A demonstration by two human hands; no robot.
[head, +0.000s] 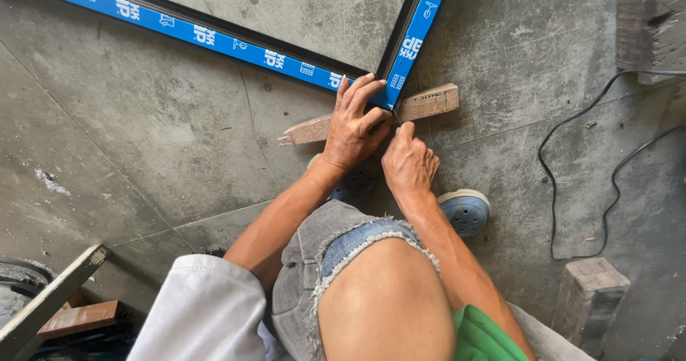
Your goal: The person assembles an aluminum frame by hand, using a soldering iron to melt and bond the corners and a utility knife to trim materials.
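On wood block [429, 104] — both hands (left hand [354, 129], right hand [409, 164]) press frame corner [389, 89].

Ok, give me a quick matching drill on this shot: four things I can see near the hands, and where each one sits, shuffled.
Things:
1. left hand
2. wooden batten
3. black cable
4. wooden block

Places:
A. standing on the concrete floor at lower right
B. pressing down on the corner of the blue-taped frame
C. lying under the frame corner
D. snaking across the floor on the right

Pairs: 1-B, 2-C, 3-D, 4-A
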